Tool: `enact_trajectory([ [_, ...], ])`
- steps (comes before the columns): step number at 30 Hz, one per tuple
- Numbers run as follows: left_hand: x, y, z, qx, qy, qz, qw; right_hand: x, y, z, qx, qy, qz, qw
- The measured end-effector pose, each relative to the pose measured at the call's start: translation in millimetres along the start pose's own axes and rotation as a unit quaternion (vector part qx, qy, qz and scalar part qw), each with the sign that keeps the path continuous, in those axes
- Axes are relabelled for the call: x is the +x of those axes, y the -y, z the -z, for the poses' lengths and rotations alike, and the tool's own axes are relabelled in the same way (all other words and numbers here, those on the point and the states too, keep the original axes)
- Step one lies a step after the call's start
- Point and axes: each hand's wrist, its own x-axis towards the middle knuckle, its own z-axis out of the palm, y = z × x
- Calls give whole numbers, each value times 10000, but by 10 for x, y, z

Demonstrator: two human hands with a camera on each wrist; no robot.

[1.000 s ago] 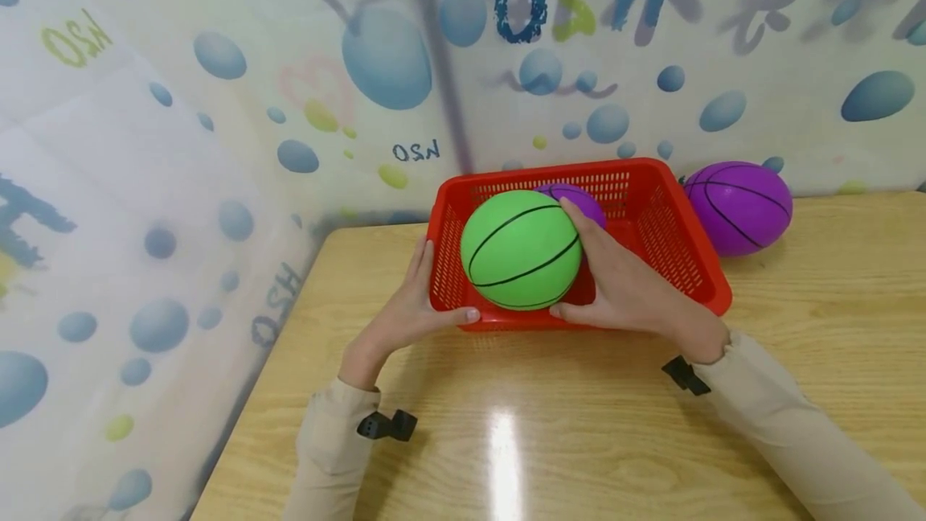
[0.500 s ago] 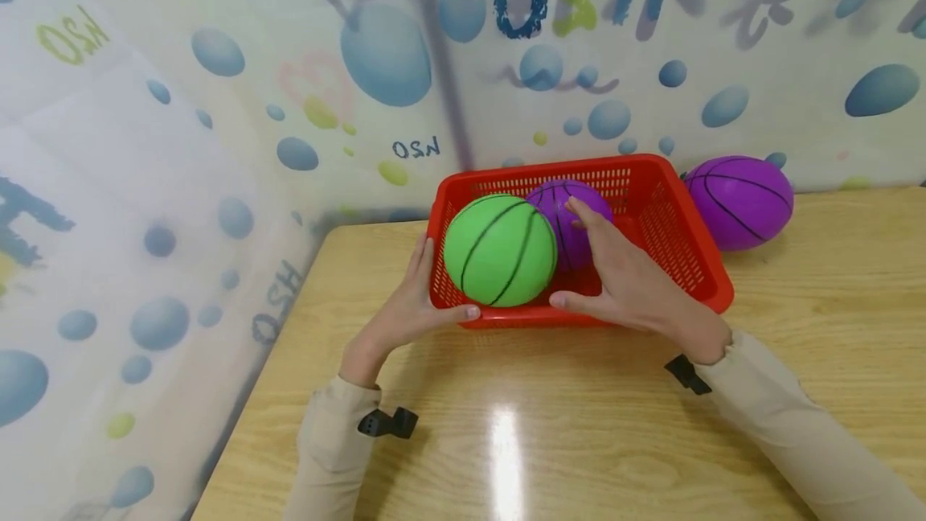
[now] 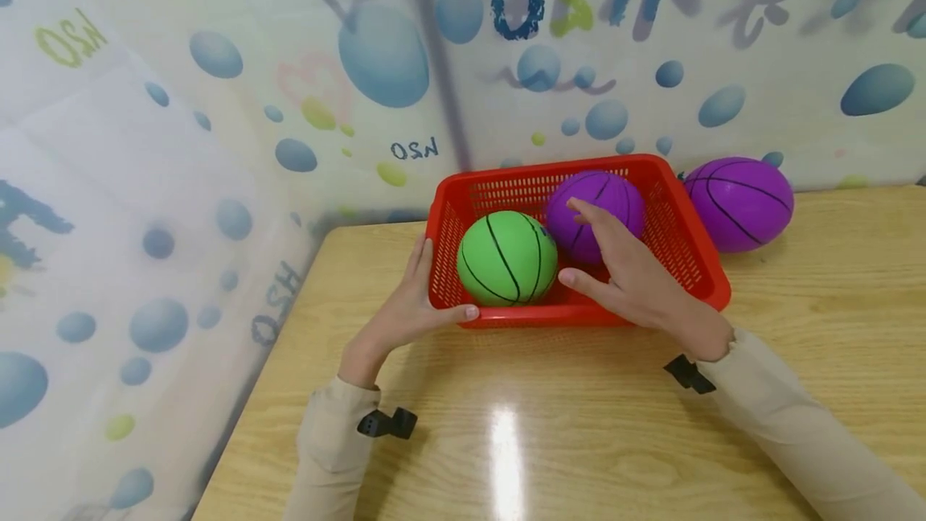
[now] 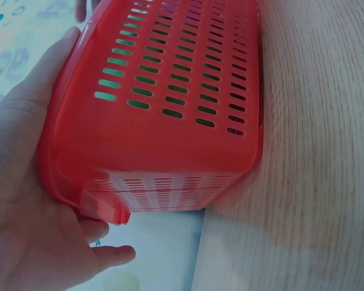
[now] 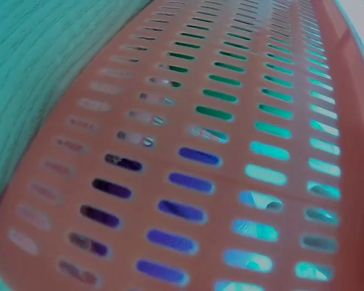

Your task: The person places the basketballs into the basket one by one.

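- The red basket (image 3: 535, 315) sits on the desk (image 3: 434, 424), its long axis running left to right across the person's front.
- Inside, the green ball (image 3: 506, 260) lies toward the near left. The inner purple ball (image 3: 611, 193) is behind it and to its right; I can't tell whether the two touch.
- The outer purple ball (image 3: 741, 206) rests on the desk just beside the basket's right end; whether it touches the wall is hard to tell from here.
- The left hand (image 3: 408, 308) is at the basket's near left corner, thumb on the near rim, fingers fairly straight and spread against the left side.
- The right hand (image 3: 635, 284) hovers over the basket with fingers spread, thumb well apart from them, pinching nothing. Its fingertips are in front of the inner purple ball, perhaps touching, though I can't be sure.
- That thumb points at the green ball's right side, with a small gap between.
- What matters most, I'd judge: the outer purple ball lies beyond and to the right of the right hand, the nearer of the two, with the basket's right wall between. Being round, it offers no clear long axis.
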Motion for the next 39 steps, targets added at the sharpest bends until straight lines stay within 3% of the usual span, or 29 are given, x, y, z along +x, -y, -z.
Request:
enact_trajectory([
  [5,-17,10,-4,4,10,132,9999,-5,-10,192,-39,-193,-35,9998],
  [9,-22,10,2,25,8,181,9998,-22,-1,535,-370,102,-753,9964],
  [14,-15,13,13,22,-22,150,9999,-127,-121,984,-888,726,-1897,9751],
  [20,-10,6,13,61,25,173,9998,-303,-390,1300,-1283,722,-2762,9498],
  [26,-3,3,13,13,25,180,9998,-426,-570,1396,-1396,872,-3185,9335],
  [32,5,5,7,40,26,219,9997,-501,-744,1360,-1339,1643,-3366,9175],
  [35,9,8,2,30,35,193,9998,-515,-811,1330,-1227,1890,-3372,9141],
  [39,13,9,1,13,42,178,9998,-520,-859,1315,-1196,1833,-3369,9158],
])
